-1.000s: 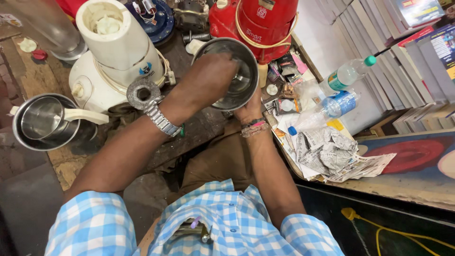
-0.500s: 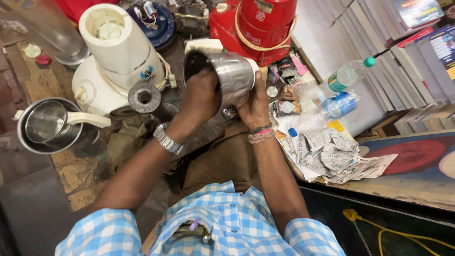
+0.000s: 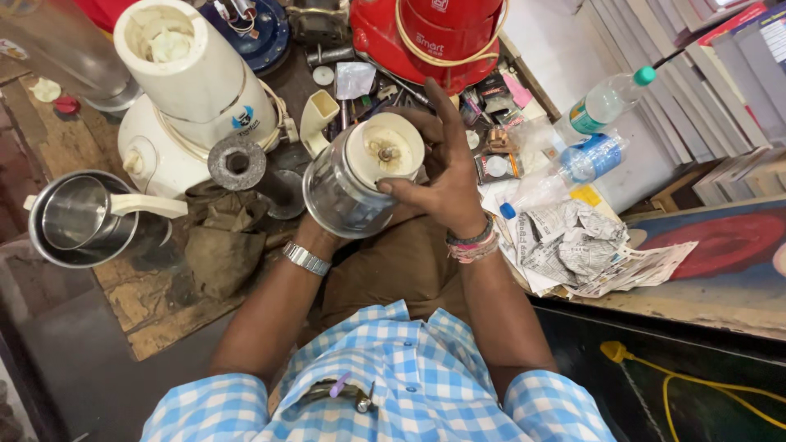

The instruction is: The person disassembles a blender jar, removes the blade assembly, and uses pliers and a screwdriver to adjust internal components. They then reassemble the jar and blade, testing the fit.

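Note:
I hold a steel mixer jar (image 3: 337, 196) tipped over above my lap, so its white underside with the small metal coupling (image 3: 385, 152) faces me. My left hand (image 3: 318, 237) is beneath the jar and mostly hidden by it; only the wrist with a metal watch shows. My right hand (image 3: 442, 168) rests against the white underside, thumb on its rim and fingers spread behind it.
A white mixer base with a jar on it (image 3: 196, 106) stands at the left, and a second steel jar with a white handle (image 3: 78, 217) lies nearer. A red appliance (image 3: 442, 33), two plastic bottles (image 3: 606, 100), crumpled newspaper (image 3: 573, 245), a dirty cloth (image 3: 217, 245) and small parts crowd the bench.
The jar's open mouth faced me with my left hand in it; it has since been turned over. My left hand went underneath and my right hand came onto the base.

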A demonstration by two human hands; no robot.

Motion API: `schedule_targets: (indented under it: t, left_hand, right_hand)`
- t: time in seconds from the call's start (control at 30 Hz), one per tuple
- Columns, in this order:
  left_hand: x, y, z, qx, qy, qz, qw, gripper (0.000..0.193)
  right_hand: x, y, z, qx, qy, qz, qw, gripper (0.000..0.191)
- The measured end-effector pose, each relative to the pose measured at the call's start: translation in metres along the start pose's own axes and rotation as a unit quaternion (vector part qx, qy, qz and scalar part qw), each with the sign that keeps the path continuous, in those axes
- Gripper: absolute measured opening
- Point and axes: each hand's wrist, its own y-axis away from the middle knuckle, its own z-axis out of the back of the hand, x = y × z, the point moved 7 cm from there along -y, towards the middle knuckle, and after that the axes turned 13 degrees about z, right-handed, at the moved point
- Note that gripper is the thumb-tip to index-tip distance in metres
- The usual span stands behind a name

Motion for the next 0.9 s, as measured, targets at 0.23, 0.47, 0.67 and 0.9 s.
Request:
schedule_targets:
  t: [0.23,0.47,0.67,0.9]
  left_hand:
    - [-0.006,-0.001,-0.003,-0.06,-0.163,-0.047,0.984,0.055]
    - [-0.007,-0.001,-0.003,-0.072,-0.175,-0.055,0.98,0.049]
    - [-0.009,0.0,-0.001,-0.071,-0.157,-0.045,0.984,0.044]
    - [-0.046,0.012,0.007,-0.153,-0.045,0.002,0.987,0.04]
  right_hand:
    - [0.015,0.005,-0.012,-0.031,0.033,-0.009,0.999,0.113]
    - [0.019,0.003,-0.014,-0.029,0.06,-0.03,0.997,0.112]
    - [0.012,0.011,-0.008,-0.048,0.079,-0.027,0.995,0.106]
    - [-0.078,0.04,0.051,-0.263,-0.145,-0.17,0.939,0.072]
